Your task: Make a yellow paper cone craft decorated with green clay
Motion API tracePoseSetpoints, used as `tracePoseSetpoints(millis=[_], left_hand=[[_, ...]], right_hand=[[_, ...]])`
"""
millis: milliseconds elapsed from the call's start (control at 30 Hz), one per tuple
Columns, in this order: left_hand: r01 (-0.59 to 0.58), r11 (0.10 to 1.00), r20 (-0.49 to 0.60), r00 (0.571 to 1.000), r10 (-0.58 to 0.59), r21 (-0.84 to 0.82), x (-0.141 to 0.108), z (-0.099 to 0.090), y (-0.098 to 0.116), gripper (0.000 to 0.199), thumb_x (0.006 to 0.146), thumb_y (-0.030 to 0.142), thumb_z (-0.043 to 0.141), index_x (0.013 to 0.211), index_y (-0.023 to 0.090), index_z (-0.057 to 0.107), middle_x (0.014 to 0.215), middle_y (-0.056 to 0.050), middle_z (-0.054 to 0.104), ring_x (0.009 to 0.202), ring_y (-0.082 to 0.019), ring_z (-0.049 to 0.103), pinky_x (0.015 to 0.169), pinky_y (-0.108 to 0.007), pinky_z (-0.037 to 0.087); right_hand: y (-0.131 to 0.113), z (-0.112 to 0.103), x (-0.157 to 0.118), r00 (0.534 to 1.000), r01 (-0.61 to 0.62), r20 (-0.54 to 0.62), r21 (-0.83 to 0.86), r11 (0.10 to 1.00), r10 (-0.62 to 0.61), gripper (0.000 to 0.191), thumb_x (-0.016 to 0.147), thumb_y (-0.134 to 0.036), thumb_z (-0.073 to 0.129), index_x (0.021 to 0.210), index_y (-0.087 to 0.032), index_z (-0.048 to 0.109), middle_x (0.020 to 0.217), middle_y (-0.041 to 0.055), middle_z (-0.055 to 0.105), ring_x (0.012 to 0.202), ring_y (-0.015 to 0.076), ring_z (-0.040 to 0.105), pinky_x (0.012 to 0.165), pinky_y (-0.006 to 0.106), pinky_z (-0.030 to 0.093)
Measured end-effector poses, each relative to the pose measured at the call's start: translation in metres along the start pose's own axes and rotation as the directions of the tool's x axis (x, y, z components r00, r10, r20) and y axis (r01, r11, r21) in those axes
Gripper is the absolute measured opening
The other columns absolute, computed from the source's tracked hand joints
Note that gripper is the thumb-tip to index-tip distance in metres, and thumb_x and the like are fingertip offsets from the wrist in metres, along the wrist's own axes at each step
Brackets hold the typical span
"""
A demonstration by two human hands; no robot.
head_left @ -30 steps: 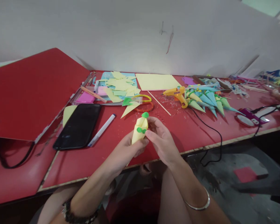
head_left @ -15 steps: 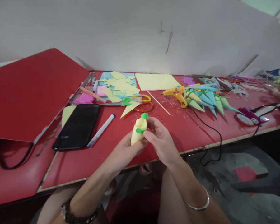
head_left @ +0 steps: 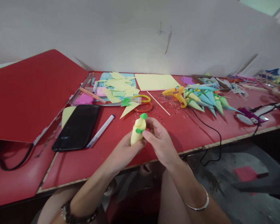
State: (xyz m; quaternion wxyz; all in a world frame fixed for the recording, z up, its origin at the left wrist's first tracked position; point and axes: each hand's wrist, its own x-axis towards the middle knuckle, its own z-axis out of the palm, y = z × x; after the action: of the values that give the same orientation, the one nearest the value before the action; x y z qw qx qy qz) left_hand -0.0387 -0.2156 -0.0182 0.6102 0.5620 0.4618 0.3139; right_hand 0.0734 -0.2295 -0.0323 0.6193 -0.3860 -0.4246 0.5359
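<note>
Over the front part of the red table, my left hand is closed around a rolled yellow paper cone. A small green bow sits across the front of the cone. A rounded green piece sticks up at its top. My right hand has its thumb at the right end of the bow, with the other fingers curled behind the cone's edge. The fingers hide that end of the bow. Beyond the hands lie scissors with yellow and red handles, under a yellow paper triangle.
To the left are a black phone and a marker. Yellow paper scraps and a yellow sheet lie by the wall. An orange glue gun rests beside several paper cones; its cord hangs over the edge.
Both hands and the cone have shifted very slightly left in view, along with a small camera movement. The hold on the cone and bow looks the same.
</note>
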Motion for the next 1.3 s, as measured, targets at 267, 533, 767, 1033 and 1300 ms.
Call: tracePoseSetpoints(millis=[267, 533, 767, 1033, 1300], left_hand=[[0.022, 0.993, 0.082, 0.997, -0.012, -0.115, 0.0014, 0.0016, 0.0002, 0.014, 0.065, 0.026, 0.055, 0.064, 0.018, 0.043, 0.053, 0.008, 0.036, 0.046, -0.005, 0.029, 0.043, -0.017, 0.025], [0.186, 0.922, 0.273, 0.958, -0.092, -0.341, 0.0041, 0.0001, -0.001, 0.019, 0.063, 0.022, 0.052, 0.061, 0.019, 0.034, 0.045, 0.012, 0.023, 0.039, -0.002, 0.015, 0.038, -0.017, 0.013], [0.154, 0.931, 0.18, 0.979, -0.097, -0.331, 0.0021, 0.0039, -0.0007, 0.021, 0.062, 0.022, 0.052, 0.06, 0.019, 0.032, 0.048, 0.011, 0.027, 0.042, -0.003, 0.018, 0.041, -0.017, 0.017], [0.127, 0.948, 0.176, 0.981, -0.077, -0.292, 0.004, 0.0025, -0.0035, 0.015, 0.06, 0.017, 0.048, 0.058, 0.019, 0.033, 0.047, 0.01, 0.028, 0.043, -0.004, 0.02, 0.042, -0.018, 0.02], [0.105, 0.967, 0.189, 0.98, -0.061, -0.232, 0.0053, 0.0003, -0.0062, 0.017, 0.064, 0.025, 0.053, 0.063, 0.018, 0.037, 0.05, 0.01, 0.03, 0.042, -0.003, 0.021, 0.041, -0.018, 0.02]], right_hand=[[0.0008, -0.0001, 0.0003, 1.0, 0.006, 0.009, 0.049, 0.999, -0.006, 0.025, 0.07, -0.018, 0.055, 0.094, -0.024, 0.052, 0.093, -0.0005, 0.059, 0.089, 0.013, 0.055, 0.08, 0.026, 0.045], [-0.0005, -0.0015, 0.0008, 0.999, 0.025, 0.036, 0.026, 0.999, -0.026, 0.021, 0.073, -0.024, 0.052, 0.094, -0.023, 0.052, 0.094, 0.0008, 0.058, 0.092, 0.0145, 0.054, 0.082, 0.028, 0.044], [-0.0008, 0.0009, -0.0002, 1.0, 0.015, -0.004, -0.005, 1.0, -0.015, 0.023, 0.07, -0.022, 0.059, 0.091, -0.025, 0.052, 0.09, -0.0016, 0.057, 0.08, 0.0106, 0.055, 0.072, 0.023, 0.047], [-0.0019, 0.0021, -0.0019, 1.0, 0.005, -0.019, 0.015, 1.0, -0.004, 0.023, 0.069, -0.023, 0.06, 0.091, -0.025, 0.053, 0.091, -0.0013, 0.058, 0.083, 0.012, 0.056, 0.074, 0.025, 0.047], [0.002, 0.0014, -0.0008, 0.999, 0.033, 0.002, 0.034, 0.999, -0.033, 0.023, 0.071, -0.023, 0.056, 0.093, -0.023, 0.052, 0.093, -0.0001, 0.058, 0.084, 0.012, 0.056, 0.075, 0.024, 0.046]])
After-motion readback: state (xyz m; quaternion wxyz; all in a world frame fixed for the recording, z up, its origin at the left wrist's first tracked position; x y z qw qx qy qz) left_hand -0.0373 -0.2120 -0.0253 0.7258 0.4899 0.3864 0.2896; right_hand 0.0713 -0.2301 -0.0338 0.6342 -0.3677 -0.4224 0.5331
